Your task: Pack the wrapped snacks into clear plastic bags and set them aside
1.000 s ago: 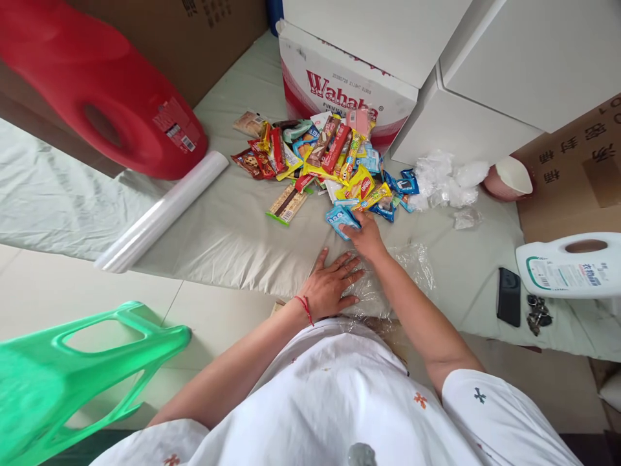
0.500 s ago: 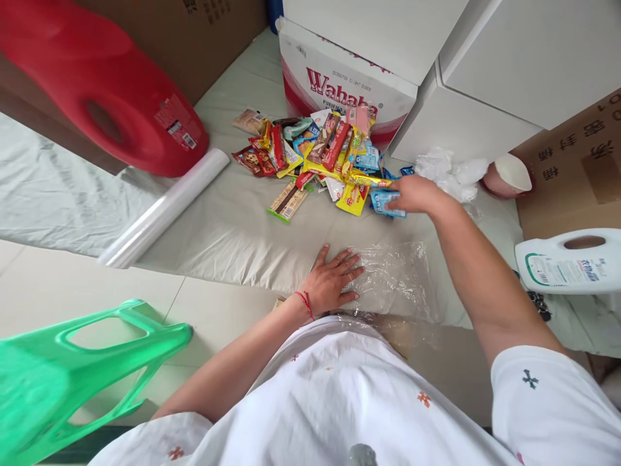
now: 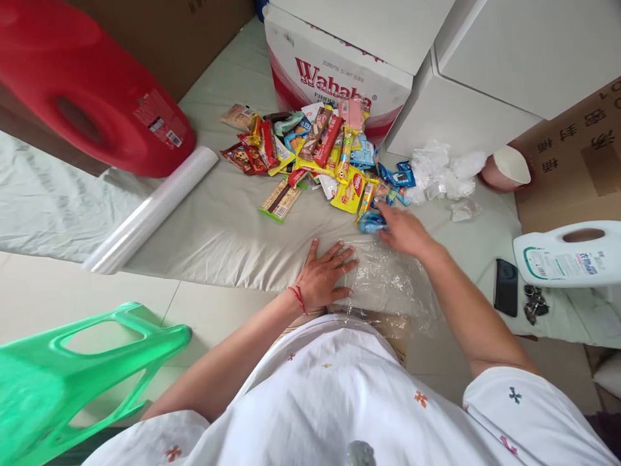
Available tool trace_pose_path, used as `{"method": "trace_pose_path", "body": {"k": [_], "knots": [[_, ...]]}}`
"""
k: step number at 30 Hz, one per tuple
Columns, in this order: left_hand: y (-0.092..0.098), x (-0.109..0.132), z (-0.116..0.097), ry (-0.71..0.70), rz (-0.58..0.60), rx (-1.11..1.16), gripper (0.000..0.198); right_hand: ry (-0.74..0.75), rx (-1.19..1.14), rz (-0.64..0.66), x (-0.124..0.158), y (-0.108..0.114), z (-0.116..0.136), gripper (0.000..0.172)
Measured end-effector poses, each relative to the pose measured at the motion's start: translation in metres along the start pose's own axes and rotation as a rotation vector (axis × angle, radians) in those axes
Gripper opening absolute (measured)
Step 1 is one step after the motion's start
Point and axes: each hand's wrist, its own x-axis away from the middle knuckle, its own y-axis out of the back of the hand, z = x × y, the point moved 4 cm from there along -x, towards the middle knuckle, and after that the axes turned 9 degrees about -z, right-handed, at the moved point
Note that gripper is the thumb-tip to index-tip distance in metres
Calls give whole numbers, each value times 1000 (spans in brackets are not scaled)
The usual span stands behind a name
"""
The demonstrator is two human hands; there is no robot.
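1. Left hand: fingers straight and spread, palm down, gripping nothing; fingertips lay at the left edge of the clear film.
2. Right hand: thumb and fingers looked closed on a blue packet. Both blurred, so exact grip unclear.
3. Packet position: near right edge of the snack pile, just beside a yellow bar, past the film's far side.
4. Done, as far as visible: film was laid out, wrinkled, lapping over the near edge of the bedsheet. One packet was in hand.
5. Not done: film wasn't folded round anything. Most snacks lay mixed in the pile, in front of the Wahaha box; an oat bar lay at its near side.
6. Clump of clear plastic sat right of the pile; couldn't tell its contents.
7. My read: early stage, one packet handled against many in the heap.
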Motion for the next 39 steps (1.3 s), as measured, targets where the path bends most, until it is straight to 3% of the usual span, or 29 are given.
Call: {"method": "trace_pose_path", "body": {"k": [2, 4, 7, 9, 12, 15, 17, 22, 28, 30, 32, 34, 37, 39], "knots": [[0, -2, 3, 1, 19, -20, 79, 19, 57, -5, 7, -22, -3, 55], [1, -4, 6, 4, 40, -36, 86, 37, 41, -56, 10, -26, -5, 51], [4, -9, 10, 27, 88, -46, 93, 2, -61, -188, 16, 1, -7, 49], [7, -13, 13, 45, 129, -44, 96, -41, -153, -188, 26, 25, -6, 53], [12, -20, 17, 59, 178, -35, 99, -44, -334, 94, 49, 38, 5, 58], [13, -23, 21, 64, 197, -41, 99, 1, -419, 405, 70, 20, 17, 50], [13, -23, 22, 62, 200, -53, 99, 25, -387, 467, 77, -1, 18, 45], [15, -21, 21, 61, 184, -96, 98, 98, -210, 339, 76, -32, 6, 44], [18, -19, 20, 92, 165, -102, 94, 101, -119, 41, 55, -16, -3, 48], [20, -18, 19, 98, 159, -100, 90, 71, -41, -46, 40, -16, -5, 59], [24, -17, 18, 105, 138, -103, 81, 57, 42, -40, 23, -24, -7, 70], [31, -16, 14, 100, 86, -100, 69, 57, 88, 33, 10, -35, -9, 59], [42, -18, 6, 115, -69, -67, 53, 122, 43, 114, 2, -41, -8, 21], [46, -24, 1, 160, -182, -51, 50, 212, -33, 118, 4, -35, -4, 16]]}}
